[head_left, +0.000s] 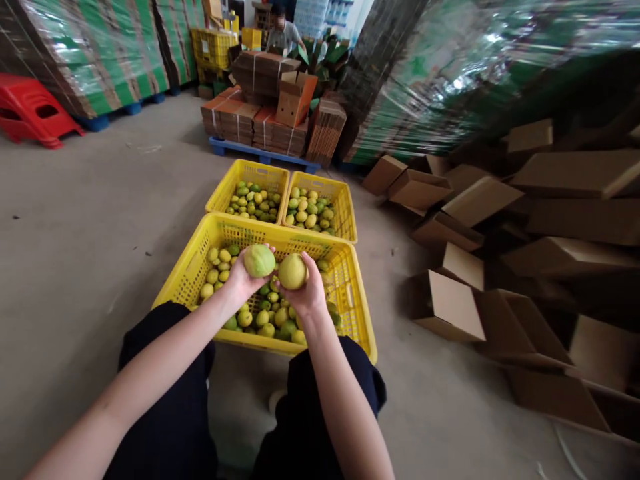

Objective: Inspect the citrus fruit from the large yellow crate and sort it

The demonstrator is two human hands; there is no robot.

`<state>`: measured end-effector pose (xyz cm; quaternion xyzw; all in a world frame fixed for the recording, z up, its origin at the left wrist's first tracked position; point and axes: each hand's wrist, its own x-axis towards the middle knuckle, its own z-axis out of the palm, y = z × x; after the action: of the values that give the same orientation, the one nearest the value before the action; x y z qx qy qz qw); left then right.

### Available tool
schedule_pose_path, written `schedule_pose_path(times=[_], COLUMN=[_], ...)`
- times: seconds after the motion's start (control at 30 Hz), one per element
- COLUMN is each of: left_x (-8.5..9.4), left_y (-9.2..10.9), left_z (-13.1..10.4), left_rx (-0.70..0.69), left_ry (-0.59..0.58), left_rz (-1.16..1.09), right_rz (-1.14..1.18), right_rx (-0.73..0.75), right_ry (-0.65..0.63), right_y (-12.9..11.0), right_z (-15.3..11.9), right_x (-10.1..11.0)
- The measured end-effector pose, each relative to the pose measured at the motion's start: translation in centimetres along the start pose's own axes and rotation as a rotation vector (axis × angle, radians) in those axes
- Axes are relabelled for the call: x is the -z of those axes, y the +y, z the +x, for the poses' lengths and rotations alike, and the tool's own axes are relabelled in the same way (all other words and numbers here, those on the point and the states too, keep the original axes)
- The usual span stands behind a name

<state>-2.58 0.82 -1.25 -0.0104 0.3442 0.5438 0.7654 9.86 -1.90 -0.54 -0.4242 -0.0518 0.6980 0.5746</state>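
Observation:
Over the large yellow crate (176,275), my left hand (241,277) holds a greenish lemon (259,261) on its palm, with the fingers curled around the far side. Close beside it, my right hand (311,293) grips a yellower lemon (293,271) between thumb and fingers. The two fruits are a small gap apart. Below them, loose yellow and green lemons (267,317) lie in the crate, partly hidden by my hands. Its right side shows bare perforated wall and floor.
Two smaller yellow crates (353,217) with lemons stand just beyond. Cardboard boxes (457,303) are heaped at right. A blue pallet (265,157) bears bundled flat cartons (280,137). A red stool (37,110) stands at left, wrapped stacks (110,53) behind. A person (283,33) is at the back.

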Motion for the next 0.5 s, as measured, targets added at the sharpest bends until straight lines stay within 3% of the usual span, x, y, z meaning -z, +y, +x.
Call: schedule_pose_path(times=[0.17, 0.33, 0.43, 0.5], left_x=[-0.3, -0.6, -0.7, -0.8], left_y=[-0.1, 1.0, 1.5, 1.6], left_z=[0.6, 0.9, 0.5, -0.1], left_rx=[-0.071, -0.121, -0.111, -0.104], left_ry=[0.05, 0.131, 0.096, 0.032], left_rz=[-0.088, -0.16, -0.196, -0.171], right_rz=[0.009, -0.037, -0.067, -0.114], right_rx=[0.029, -0.036, -0.036, 0.04], right_ry=[0.002, -0.027, -0.078, -0.089], right_y=[0.0, -0.2, -0.1, 0.1], right_z=[0.0, 0.1, 0.2, 0.2], right_x=[0.1, 0.3, 0.4, 0.4])
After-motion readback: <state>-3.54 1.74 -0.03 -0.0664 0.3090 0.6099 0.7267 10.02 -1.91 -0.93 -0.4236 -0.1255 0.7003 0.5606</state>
